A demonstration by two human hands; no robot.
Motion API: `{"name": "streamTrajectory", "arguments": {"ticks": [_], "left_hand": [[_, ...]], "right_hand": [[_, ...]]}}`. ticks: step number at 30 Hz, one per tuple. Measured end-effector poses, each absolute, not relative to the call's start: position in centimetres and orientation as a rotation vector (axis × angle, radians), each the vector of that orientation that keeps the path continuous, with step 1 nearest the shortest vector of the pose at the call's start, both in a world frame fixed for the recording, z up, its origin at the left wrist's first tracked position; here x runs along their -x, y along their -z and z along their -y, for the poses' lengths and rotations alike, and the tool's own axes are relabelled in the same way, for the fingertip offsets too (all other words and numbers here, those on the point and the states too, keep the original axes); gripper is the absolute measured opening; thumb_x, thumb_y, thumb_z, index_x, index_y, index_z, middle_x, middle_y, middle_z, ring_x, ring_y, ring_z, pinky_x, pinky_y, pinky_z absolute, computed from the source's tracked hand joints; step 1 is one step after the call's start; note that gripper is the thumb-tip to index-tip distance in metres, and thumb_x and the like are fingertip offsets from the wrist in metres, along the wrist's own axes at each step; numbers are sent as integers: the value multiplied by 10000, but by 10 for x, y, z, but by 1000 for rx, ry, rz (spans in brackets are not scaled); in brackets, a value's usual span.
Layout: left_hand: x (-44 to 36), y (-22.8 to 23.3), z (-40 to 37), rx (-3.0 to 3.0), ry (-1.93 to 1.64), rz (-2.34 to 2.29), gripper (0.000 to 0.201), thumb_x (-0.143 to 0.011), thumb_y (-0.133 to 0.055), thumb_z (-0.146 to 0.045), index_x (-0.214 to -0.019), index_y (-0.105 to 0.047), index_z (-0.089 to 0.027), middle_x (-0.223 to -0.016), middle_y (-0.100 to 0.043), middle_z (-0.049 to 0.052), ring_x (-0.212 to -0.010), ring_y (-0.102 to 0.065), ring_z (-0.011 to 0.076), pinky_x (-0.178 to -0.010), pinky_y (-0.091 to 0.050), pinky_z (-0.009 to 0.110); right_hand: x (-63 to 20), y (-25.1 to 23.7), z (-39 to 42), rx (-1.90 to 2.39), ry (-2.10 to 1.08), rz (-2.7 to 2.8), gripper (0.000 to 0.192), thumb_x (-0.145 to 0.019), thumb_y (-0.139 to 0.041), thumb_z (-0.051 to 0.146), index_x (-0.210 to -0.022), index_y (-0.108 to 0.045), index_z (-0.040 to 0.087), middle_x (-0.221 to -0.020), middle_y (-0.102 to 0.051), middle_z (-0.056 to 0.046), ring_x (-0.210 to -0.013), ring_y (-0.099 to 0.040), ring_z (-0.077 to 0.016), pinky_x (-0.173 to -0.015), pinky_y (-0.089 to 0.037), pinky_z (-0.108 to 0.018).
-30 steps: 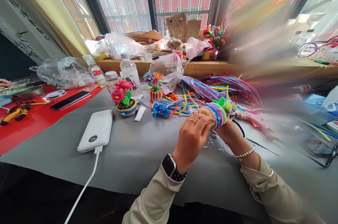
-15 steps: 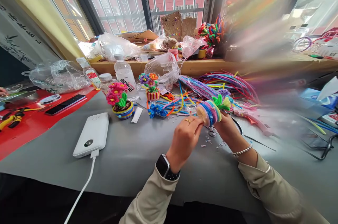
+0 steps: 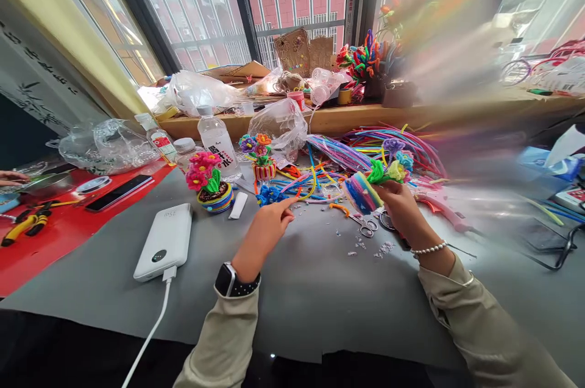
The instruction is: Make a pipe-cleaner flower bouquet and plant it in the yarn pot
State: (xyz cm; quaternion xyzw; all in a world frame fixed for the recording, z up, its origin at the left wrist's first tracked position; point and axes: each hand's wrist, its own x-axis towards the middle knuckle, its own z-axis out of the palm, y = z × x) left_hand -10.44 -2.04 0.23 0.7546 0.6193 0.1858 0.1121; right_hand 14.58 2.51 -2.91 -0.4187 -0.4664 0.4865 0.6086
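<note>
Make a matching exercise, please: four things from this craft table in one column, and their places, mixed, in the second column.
Things:
1. striped pipe-cleaner pot
2. power bank
3. scissors
4. yellow-handled pliers

Places:
a. on the red mat
b. on the grey mat, with a white cable plugged in
c. held in the right hand
d. on the grey mat, just below the right hand

Pairs: 1-c, 2-b, 3-d, 4-a

striped pot – rainbow bands; power bank – white; cloth – red
</note>
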Motion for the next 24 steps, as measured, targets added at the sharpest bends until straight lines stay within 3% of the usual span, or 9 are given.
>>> {"name": "streamTrajectory", "arguments": {"ticks": [3,6,9,12,14,16,20,24], "left_hand": [[112,-6,12,-2294,-359,-1871,321,-685,-579,-131,-1000,-621,-170,-963,-622,88,-864,-586,208,-779,-441,310],[110,-10,10,-2382,-482,-1881,431,-661,-594,-109,-1085,-574,-185,-1138,-554,98,-1017,-521,238,-853,-401,331],[97,-13,11,-2193,-694,-1904,346,-751,-504,-166,-1087,-568,-221,-836,-654,42,-785,-588,195,-743,-426,318],[75,-8,6,-1843,-1011,-1741,152,-731,-552,-303,-762,-647,-189,-621,-600,22,-679,-568,183,-701,-424,308],[57,1,-2,-1387,-1207,-1377,156,-734,-555,-305,-772,-615,-166,-716,-609,34,-714,-573,161,-702,-435,281],[38,10,-9,-1284,-1187,-1261,241,-782,-486,-352,-857,-592,-149,-849,-620,64,-761,-587,152,-698,-455,272],[6,23,-13,-638,-974,-809,517,-833,-296,-499,-861,-590,-74,-797,-630,116,-750,-595,156,-758,-456,280],[-8,27,-10,-341,-1026,-632,579,-861,-183,-477,-964,-571,-60,-825,-640,113,-782,-602,169,-795,-445,292]], "right_hand": [[-152,26,-28,1066,-1044,1207,302,-522,-729,388,-741,-688,184,-766,-696,-28,-773,-618,-223,-703,-467,-323],[-154,23,-26,1138,-928,1283,333,-545,-710,395,-789,-676,171,-794,-690,-44,-780,-615,-237,-697,-462,-340],[-155,21,-26,1185,-768,1408,318,-589,-680,397,-815,-662,173,-830,-675,-54,-812,-601,-248,-708,-452,-354],[-156,21,-27,1195,-519,1552,288,-622,-658,378,-828,-641,178,-834,-647,-59,-825,-574,-250,-736,-429,-382],[-155,23,-28,1190,-381,1604,277,-632,-650,369,-825,-625,172,-833,-620,-67,-812,-553,-247,-737,-418,-396],[-155,26,-29,1176,-313,1635,279,-638,-647,370,-826,-611,167,-840,-595,-72,-797,-536,-239,-728,-415,-397],[-152,28,-28,1142,-236,1739,294,-665,-621,413,-836,-598,174,-825,-561,-67,-784,-505,-229,-710,-416,-389],[-148,25,-27,1113,-95,1886,316,-693,-572,480,-758,-612,173,-805,-527,-83,-789,-483,-240,-688,-415,-389]]}}
